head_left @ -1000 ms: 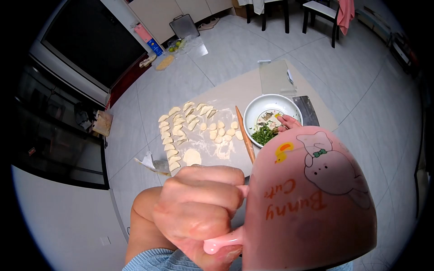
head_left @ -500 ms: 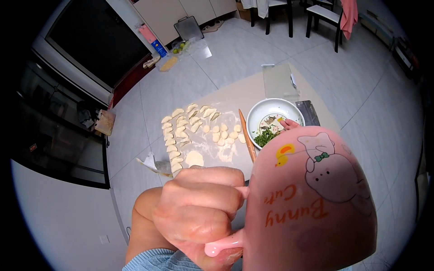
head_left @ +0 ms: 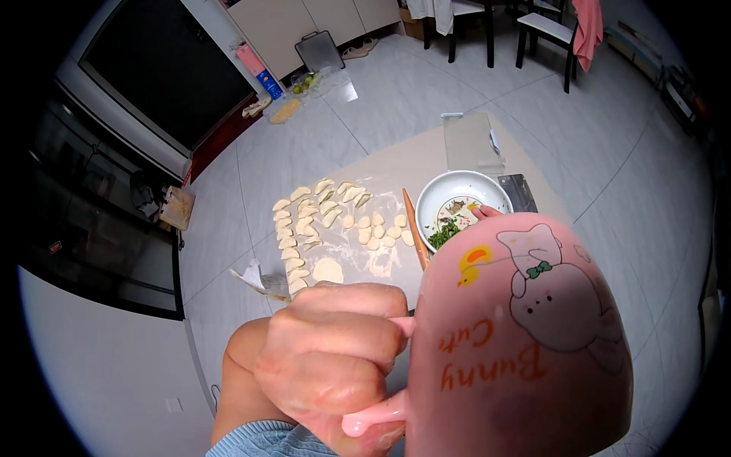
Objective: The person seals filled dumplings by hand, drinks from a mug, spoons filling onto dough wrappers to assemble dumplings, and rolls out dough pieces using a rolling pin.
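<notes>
Close to the camera, my left hand [head_left: 327, 358] is closed round the handle of a pink mug [head_left: 525, 335]. The mug is tilted, and its bunny, duck and "Bunny Cute" print appears upside down. My right hand [head_left: 487, 212] is mostly hidden behind the mug; only a few fingers show, over the inside of a white bowl [head_left: 499, 185]. Chopped green filling [head_left: 443, 234] lies in that bowl. A wooden rolling pin [head_left: 413, 225] rests left of it. Folded dumplings [head_left: 307, 217], small dough pieces [head_left: 378, 231] and one flat round wrapper [head_left: 328, 270] lie on the floured mat.
A glass lid [head_left: 468, 145] and a dark flat object [head_left: 518, 192] lie beyond and beside the bowl. Crumpled packaging [head_left: 263, 280] is at the mat's left edge. Chairs [head_left: 544, 30] stand at the back right, and a grey tray [head_left: 320, 51] leans against the cabinets.
The mug in my left hand has shifted very slightly left. The fingers of my right hand have drawn back slightly at the bowl, and less of them shows.
</notes>
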Demonstrator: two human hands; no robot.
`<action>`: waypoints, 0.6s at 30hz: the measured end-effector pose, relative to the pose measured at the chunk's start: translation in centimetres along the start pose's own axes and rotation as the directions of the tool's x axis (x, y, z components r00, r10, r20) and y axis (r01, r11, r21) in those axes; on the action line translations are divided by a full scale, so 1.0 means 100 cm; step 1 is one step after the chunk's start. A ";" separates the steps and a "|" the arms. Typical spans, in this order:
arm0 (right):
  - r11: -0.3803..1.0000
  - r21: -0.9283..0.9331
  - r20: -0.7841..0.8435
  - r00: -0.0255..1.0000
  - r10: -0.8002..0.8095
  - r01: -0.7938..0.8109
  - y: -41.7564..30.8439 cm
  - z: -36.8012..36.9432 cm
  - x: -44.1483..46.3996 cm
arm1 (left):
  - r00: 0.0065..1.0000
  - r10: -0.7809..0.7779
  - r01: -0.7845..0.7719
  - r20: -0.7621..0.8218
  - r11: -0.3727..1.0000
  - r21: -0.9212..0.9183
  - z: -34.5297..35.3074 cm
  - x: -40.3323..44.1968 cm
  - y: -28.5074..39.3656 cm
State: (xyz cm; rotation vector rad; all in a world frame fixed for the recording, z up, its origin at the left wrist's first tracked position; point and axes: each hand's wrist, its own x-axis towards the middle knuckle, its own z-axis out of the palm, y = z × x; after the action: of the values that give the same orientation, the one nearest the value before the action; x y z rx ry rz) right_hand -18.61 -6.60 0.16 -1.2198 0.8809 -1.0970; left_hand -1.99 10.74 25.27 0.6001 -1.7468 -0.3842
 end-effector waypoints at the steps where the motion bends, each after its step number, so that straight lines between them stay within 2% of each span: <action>1: 0.973 0.186 -0.027 0.989 0.144 -0.136 -0.004 0.001 0.002 | 1.000 -0.004 0.004 -0.007 1.000 0.004 0.000 0.000 0.001; 2: 0.893 0.368 -0.026 0.958 0.287 -0.257 -0.007 0.002 0.003 | 1.000 -0.010 0.011 -0.019 1.000 0.017 0.000 -0.001 0.001; 3: 0.893 0.368 -0.026 0.958 0.287 -0.258 -0.005 0.002 0.003 | 1.000 0.000 0.000 -0.016 1.000 0.011 0.000 0.000 0.001; 5: 0.982 0.138 -0.030 0.990 0.135 -0.130 -0.002 0.002 0.000 | 1.000 0.022 -0.022 -0.013 1.000 -0.003 -0.002 0.002 0.001; 6: 0.982 0.137 -0.029 0.990 0.135 -0.129 0.000 0.002 0.000 | 0.999 0.033 -0.033 -0.011 0.999 -0.010 -0.003 0.003 0.001; 8: 0.994 -0.107 -0.004 1.000 -0.027 0.026 0.002 0.002 -0.001 | 1.000 0.025 -0.025 -0.007 1.000 -0.001 -0.004 0.002 0.001; 9: 0.994 -0.108 -0.004 1.000 -0.027 0.026 0.002 0.003 -0.001 | 1.000 0.019 -0.019 -0.002 1.000 0.007 -0.005 0.002 0.002; 11: 0.990 0.099 -0.017 0.994 0.104 -0.102 0.002 0.004 0.001 | 1.000 -0.002 0.004 -0.029 0.999 0.047 -0.002 -0.006 -0.001; 12: 0.990 0.097 -0.016 0.994 0.106 -0.104 -0.001 0.005 0.002 | 0.999 -0.014 0.017 -0.043 0.998 0.066 -0.004 -0.007 -0.003; 13: 0.940 0.279 -0.027 0.977 0.213 -0.197 -0.006 0.007 0.003 | 0.998 -0.025 0.030 -0.058 0.996 0.085 -0.006 -0.008 -0.005; 14: 0.849 0.451 -0.020 0.948 0.318 -0.276 -0.008 0.008 0.003 | 0.997 -0.061 0.060 0.048 0.998 0.022 -0.011 -0.004 -0.008; 15: 0.849 0.449 -0.020 0.947 0.322 -0.279 -0.007 0.007 0.003 | 0.984 -0.089 0.096 0.155 0.995 -0.037 -0.015 -0.003 -0.010; 16: 0.868 0.419 -0.022 0.953 0.303 -0.266 -0.005 0.006 0.003 | 0.984 -0.091 0.098 0.153 0.994 -0.038 -0.014 -0.004 -0.011; 18: 0.886 0.387 -0.023 0.957 0.289 -0.258 -0.004 0.007 0.003 | 0.992 -0.120 0.118 -0.033 0.990 -0.072 -0.010 -0.007 -0.014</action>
State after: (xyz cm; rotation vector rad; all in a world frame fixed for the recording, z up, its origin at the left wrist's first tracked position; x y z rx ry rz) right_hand -17.95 -6.76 0.66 -0.7086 0.8240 -1.0314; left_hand -0.61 10.08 24.25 0.6593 -1.6595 -0.5119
